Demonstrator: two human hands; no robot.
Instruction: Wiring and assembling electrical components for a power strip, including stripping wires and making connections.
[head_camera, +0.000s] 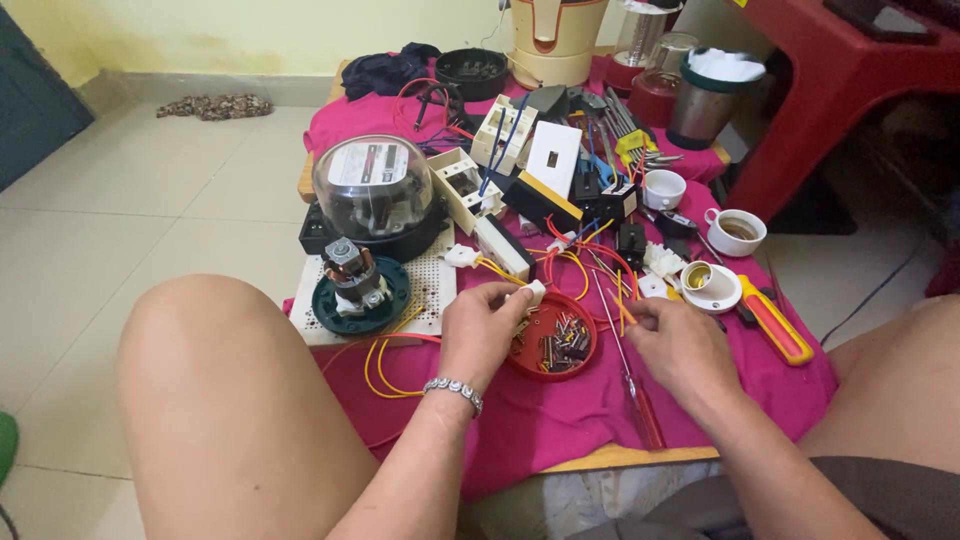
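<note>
Head view, seated at a low wooden board covered with a magenta cloth (560, 420). Left hand (483, 330), silver link bracelet (455, 390) on the wrist, pinches a small white plastic connector block (533, 291) between thumb and fingertips; grip closed on the block, held just above the rim of the shallow round red plastic dish (553, 343). The dish holds a heap of small screws and metal terminals and sits on the cloth between the two hands. Right hand (678, 343) lies to the right of the dish, fingers curled around a thin orange wire (622, 312); thumb and forefinger appear closed on it, though the exact contact is partly hidden. A long red-handled screwdriver (643, 415) lies on the cloth under the right hand, shaft pointing away from the body. Yellow wire loops (385, 375) run from below the left hand toward the white perforated plastic board (436, 285). On that board stands a dark green round base carrying a small motor assembly (358, 290). Behind it, a glass-domed electric meter on a black base (378, 195). Right of the hands: a white ceramic lamp holder (708, 285) and a yellow-and-red tool handle (775, 322), lying apart from the right hand. Bare knees frame both sides.
</note>
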